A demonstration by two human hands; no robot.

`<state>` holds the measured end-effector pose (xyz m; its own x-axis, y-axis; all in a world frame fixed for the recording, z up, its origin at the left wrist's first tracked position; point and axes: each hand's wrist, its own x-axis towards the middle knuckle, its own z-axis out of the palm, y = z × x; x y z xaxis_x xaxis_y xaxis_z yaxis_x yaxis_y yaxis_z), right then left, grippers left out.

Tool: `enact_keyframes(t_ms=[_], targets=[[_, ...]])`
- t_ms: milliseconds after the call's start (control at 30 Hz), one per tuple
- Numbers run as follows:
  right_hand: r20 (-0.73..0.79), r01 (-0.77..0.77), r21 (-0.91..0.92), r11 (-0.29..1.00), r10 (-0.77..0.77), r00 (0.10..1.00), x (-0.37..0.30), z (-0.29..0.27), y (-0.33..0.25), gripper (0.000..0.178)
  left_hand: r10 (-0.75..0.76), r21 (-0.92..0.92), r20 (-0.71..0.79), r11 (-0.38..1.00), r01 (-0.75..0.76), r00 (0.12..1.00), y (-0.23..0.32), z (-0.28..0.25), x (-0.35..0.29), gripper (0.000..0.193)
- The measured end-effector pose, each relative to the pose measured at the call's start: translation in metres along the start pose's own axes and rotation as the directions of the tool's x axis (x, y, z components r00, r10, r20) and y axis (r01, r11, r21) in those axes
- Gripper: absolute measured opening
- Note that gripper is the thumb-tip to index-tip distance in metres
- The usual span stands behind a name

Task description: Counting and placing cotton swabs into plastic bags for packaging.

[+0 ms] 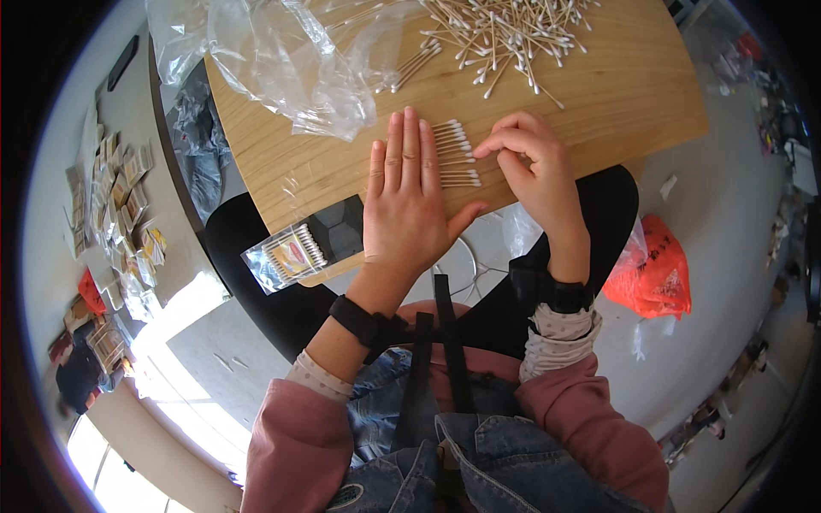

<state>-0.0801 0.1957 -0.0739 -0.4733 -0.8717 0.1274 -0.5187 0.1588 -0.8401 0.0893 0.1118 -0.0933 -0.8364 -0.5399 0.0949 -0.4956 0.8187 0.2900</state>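
My left hand (405, 192) lies flat on the wooden table, fingers stretched out and thumb spread to the right. It covers one end of a row of cotton swabs (453, 155), whose white tips stick out to its right. My right hand (536, 162) is at those tips, with fingers bent and fingertips close to or touching them; nothing shows in its grasp. Beyond both hands spreads a loose heap of cotton swabs (513, 38). A few more swabs (417, 65) lie just left of the heap, partly by the clear plastic.
Crumpled clear plastic bags (282, 64) cover the table's far left. A clear packet of swabs (289, 255) and a dark flat pad (337, 226) lie at the near left edge. On the floor are a red bag (650, 269) at right and many small packets (115, 192) at left.
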Motion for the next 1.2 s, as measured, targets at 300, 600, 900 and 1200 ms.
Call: enact_keyframes(t_ms=[300,600,900,1200], targets=[[-0.023,-0.013,-0.026,1.000,0.013,1.000,0.002,0.003,-0.001,0.026,0.003,0.004,-0.004,1.000,-0.003,1.000,0.001,-0.001,0.001,0.111],[-0.044,0.048,-0.058,0.997,-0.051,0.998,0.002,0.005,-0.001,0.028,0.003,-0.002,-0.005,1.000,-0.003,1.000,0.001,0.000,0.000,0.112],[-0.045,0.059,-0.111,0.992,-0.064,0.997,0.005,0.009,-0.001,0.034,-0.001,-0.001,0.001,1.000,0.001,1.000,0.000,0.001,0.000,0.111],[-0.063,0.055,-0.134,0.989,-0.064,0.996,0.007,0.011,-0.002,0.034,-0.001,0.003,-0.004,1.000,0.001,1.000,0.000,0.000,0.000,0.111]])
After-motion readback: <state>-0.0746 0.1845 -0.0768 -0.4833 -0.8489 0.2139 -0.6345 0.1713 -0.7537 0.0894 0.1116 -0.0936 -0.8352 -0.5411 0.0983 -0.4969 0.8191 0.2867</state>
